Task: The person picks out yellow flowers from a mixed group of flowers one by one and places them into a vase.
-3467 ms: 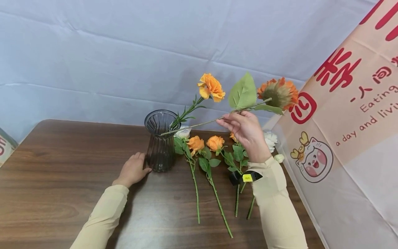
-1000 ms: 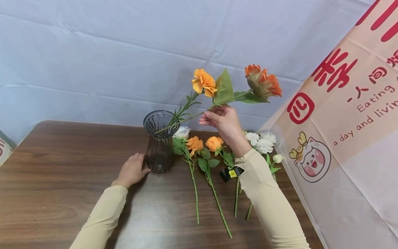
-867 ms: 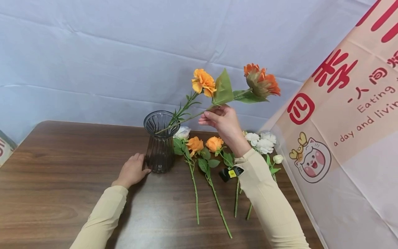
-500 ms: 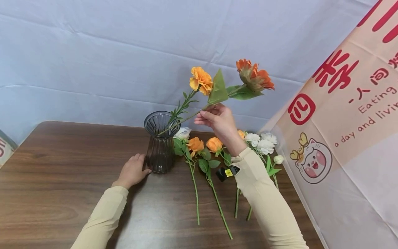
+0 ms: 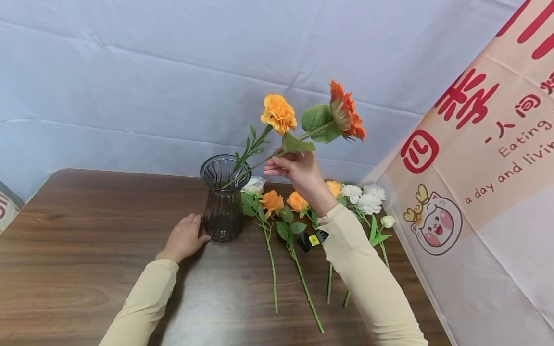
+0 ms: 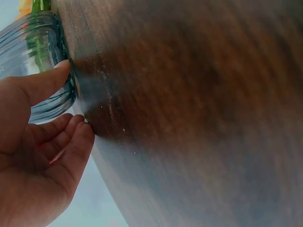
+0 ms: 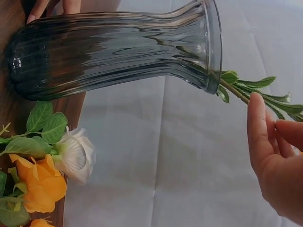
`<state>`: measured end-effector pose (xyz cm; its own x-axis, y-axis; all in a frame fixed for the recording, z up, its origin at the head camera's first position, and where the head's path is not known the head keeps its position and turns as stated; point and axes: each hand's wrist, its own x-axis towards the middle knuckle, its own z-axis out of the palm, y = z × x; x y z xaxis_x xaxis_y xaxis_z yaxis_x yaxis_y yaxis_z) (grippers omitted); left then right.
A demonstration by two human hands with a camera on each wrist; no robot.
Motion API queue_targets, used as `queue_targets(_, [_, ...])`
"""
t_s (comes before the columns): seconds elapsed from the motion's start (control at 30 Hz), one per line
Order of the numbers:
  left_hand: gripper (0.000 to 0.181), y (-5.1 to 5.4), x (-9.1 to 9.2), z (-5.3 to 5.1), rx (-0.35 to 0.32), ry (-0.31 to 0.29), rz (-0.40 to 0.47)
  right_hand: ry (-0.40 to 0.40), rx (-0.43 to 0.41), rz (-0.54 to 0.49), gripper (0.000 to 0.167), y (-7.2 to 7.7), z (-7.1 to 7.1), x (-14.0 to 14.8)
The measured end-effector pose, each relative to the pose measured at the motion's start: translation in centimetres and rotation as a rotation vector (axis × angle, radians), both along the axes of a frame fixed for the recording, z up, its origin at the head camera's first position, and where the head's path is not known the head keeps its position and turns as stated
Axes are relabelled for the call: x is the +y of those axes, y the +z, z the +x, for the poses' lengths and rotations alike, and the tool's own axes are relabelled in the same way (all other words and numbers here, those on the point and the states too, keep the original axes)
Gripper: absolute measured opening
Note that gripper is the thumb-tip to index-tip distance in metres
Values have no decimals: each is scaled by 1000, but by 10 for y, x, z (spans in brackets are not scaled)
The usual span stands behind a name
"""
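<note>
My right hand [image 5: 298, 173] pinches the stem of an orange-red flower [image 5: 347, 113] with green leaves. The stem slants down left, its lower end inside the mouth of a grey ribbed glass vase [image 5: 222, 216]. A yellow-orange carnation [image 5: 278, 114] stands in that vase, leaning right. In the right wrist view, the stem and narrow leaves [image 7: 258, 82] come out at the vase's rim, near the right fingertips. My left hand [image 5: 183, 238] rests on the table at the vase's left, thumb by its base. The left wrist view shows the left hand [image 6: 47, 137] with relaxed fingers beside the glass.
Orange roses [image 5: 272, 202] and a white rose [image 5: 255, 185] lie right of the vase, stems toward me. Further right lie white blooms [image 5: 368, 199] and a pale bud [image 5: 387, 221]. A pale cloth [image 5: 130, 96] hangs behind the brown table [image 5: 86, 230]; a printed banner [image 5: 476, 192] stands right.
My right hand has moved left and slightly down with the orange-red flower, whose head has swung left and turned more upright. The stem's end reaches into the vase mouth. My left hand stays put.
</note>
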<state>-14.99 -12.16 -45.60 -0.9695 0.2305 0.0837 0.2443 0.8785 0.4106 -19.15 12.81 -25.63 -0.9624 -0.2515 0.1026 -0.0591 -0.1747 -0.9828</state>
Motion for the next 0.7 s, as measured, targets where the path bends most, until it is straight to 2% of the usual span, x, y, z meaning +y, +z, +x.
queue_targets(0.7, [59,-1,0,0,12,-1,2,-18,-64,118,12,-6,-6,-16])
